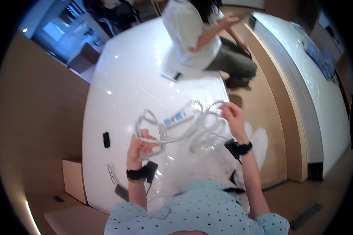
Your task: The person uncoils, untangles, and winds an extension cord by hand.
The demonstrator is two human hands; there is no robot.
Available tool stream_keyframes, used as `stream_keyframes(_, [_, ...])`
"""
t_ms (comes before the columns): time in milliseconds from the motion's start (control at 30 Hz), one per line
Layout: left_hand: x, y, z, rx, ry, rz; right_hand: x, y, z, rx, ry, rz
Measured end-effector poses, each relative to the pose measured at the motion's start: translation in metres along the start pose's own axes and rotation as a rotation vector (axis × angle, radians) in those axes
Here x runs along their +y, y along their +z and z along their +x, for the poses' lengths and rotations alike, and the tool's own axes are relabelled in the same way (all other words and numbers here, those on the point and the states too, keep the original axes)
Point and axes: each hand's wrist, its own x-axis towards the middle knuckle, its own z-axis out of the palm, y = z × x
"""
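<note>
Head view: a seated person in a white shirt (182, 33) occupies the far edge of a glossy white surface (106, 98); eyeglasses (112, 174) and 1 small black object (106, 140) lie to the left; a power strip (179, 118) rests just beyond the cable (172, 140), which hangs in loose gray-white loops between 2 hands above the surface; the left hand (135, 148) curls partly closed around its loops; the right hand (234, 116) pinches the other end's loops at the fingertips; blue markings on the strip are too blurred to read.
</note>
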Motion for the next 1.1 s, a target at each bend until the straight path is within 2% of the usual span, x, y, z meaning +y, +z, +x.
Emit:
stream_keyframes(67, [0.007,0.009,-0.006,0.350,-0.159,0.151,-0.035,-0.002,0.015,0.016,-0.095,-0.009])
stream_keyframes(133, [-0.004,-0.017,-0.010,0.085,-0.164,0.297,-0.065,-0.001,0.029,-0.014,-0.196,-0.065])
stream_keyframes(200, [-0.008,-0.017,-0.014,0.015,-0.406,0.425,-0.081,0.009,0.043,0.032,-0.235,-0.031])
stream_keyframes(267, [-0.003,0.003,-0.018,-0.209,-0.464,0.429,-0.081,0.014,0.054,0.081,-0.253,-0.040])
stream_keyframes(333, [0.000,0.021,-0.027,-0.325,-0.661,0.153,-0.050,0.014,0.069,0.118,-0.252,-0.098])
stream_keyframes(367, [-0.003,0.022,-0.030,-0.418,-0.669,0.043,-0.031,0.012,0.073,0.085,-0.231,-0.128])
stream_keyframes(400, [-0.004,0.029,-0.038,-0.392,-0.678,-0.149,-0.007,0.007,0.075,0.079,-0.242,-0.293])
stream_keyframes(433, [0.001,0.037,-0.038,-0.413,-0.653,-0.140,0.003,0.007,0.071,0.044,-0.222,-0.477])
stream_keyframes(467, [0.004,0.043,-0.037,-0.433,-0.627,-0.133,0.014,0.010,0.065,-0.020,-0.202,-0.514])
stream_keyframes(533, [0.007,0.044,-0.036,-0.475,-0.530,-0.324,0.047,0.008,0.052,-0.149,-0.059,-0.744])
stream_keyframes(567, [0.008,0.045,-0.036,-0.495,-0.480,-0.422,0.065,0.005,0.045,-0.215,0.091,-0.746])
stream_keyframes(667, [0.011,0.051,-0.031,-0.494,-0.232,-0.538,0.085,0.007,0.019,-0.392,0.029,-0.629])
stream_keyframes(767, [0.004,0.038,-0.016,-0.632,-0.004,-0.661,0.086,0.002,0.015,-0.421,-0.168,-0.645])
stream_keyframes(800, [0.004,0.032,-0.012,-0.696,0.069,-0.702,0.086,-0.001,0.012,-0.367,-0.141,-0.608])
stream_keyframes(867, [0.008,0.033,-0.009,-0.670,0.188,-0.818,0.084,-0.009,0.012,-0.264,-0.091,-0.540])
stream_keyframes(1000, [0.016,0.053,0.001,-0.561,0.388,-1.085,0.085,-0.018,0.004,-0.278,-0.129,-0.531])
stream_keyframes(1033, [0.017,0.059,0.003,-0.577,0.373,-1.125,0.091,-0.023,0.003,-0.360,-0.079,-0.518])
stream_keyframes(1100, [0.016,0.066,0.005,-0.607,0.353,-1.206,0.100,-0.025,-0.003,-0.378,-0.002,-0.568])
